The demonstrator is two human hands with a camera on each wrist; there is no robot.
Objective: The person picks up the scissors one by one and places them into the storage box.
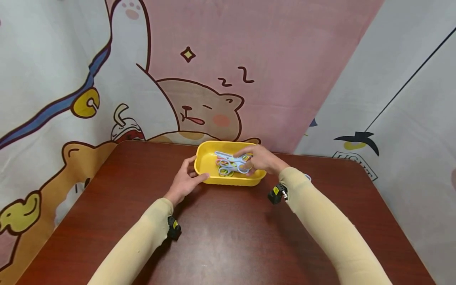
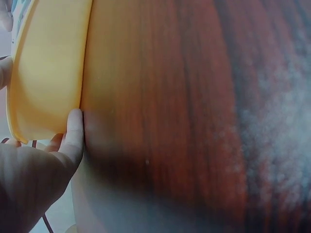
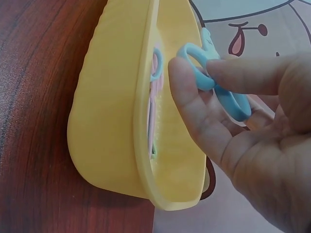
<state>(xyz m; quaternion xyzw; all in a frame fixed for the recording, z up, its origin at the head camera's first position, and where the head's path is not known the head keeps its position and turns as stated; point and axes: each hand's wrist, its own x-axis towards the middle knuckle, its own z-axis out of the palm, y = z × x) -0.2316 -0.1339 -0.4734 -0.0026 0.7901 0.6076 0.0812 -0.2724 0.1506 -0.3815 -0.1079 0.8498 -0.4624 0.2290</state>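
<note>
A yellow plastic basket (image 1: 233, 181) stands at the far side of the table. My left hand (image 1: 184, 182) holds its left end, thumb on the front rim and fingers around the outer corner. In the left wrist view, fingers (image 2: 74, 133) touch the basket's outer wall (image 2: 48, 68). Over the basket's right half, my right hand (image 1: 265, 159) pinches a pair of light blue scissors (image 1: 228, 157) by the handles; the blades point left. The right wrist view shows the blue scissors (image 3: 232, 104) between thumb and fingers. Below them lie more scissors (image 1: 225, 171) with blue, pink and green parts, partly overlapping.
A small pale blue loop (image 1: 308, 177) shows on the table behind the right sleeve, mostly hidden. The dark red-brown table (image 1: 221, 233) meets a cartoon-printed curtain (image 1: 278, 79) right behind the basket. Black wrist cameras (image 1: 173, 228) sit on both sleeves.
</note>
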